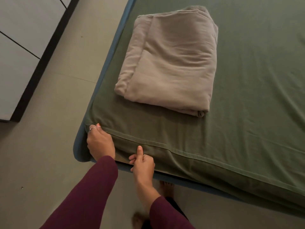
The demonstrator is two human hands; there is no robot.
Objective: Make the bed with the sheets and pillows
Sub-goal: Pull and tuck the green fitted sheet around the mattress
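My left hand [100, 142] is at the near corner of the bed, fingers curled down around the green sheet [247, 96] where it wraps the corner; thumb lies on top of the fabric, ring visible on one finger. Looks like a grip on the sheet edge, though the fingertips themselves are hidden under the fold.

My right hand [143, 164] is just beside it, further along the same near edge. Fingers bunched and pinching the sheet's hem, thumb pointing straight up against the side of the mattress. Ring on this hand too. Both sleeves [85, 195] are maroon, coming in from the bottom of the view.

The sheet covers the whole top of the mattress, mostly flat with light creases. Its hem seam runs along the near side, from the corner off to the right. Below the hem a strip of blue bed base [80, 149] shows at the corner and along the left side.

A folded beige blanket [170, 63] lies on top of the sheet, toward the left side of the bed, well apart from both hands. Can't tell if it's a blanket or a second sheet.

My bare foot [166, 189] is on the floor [49, 146] just under the near edge. A grey cabinet [21, 55] with a dark frame stands at far left, apart from the bed.
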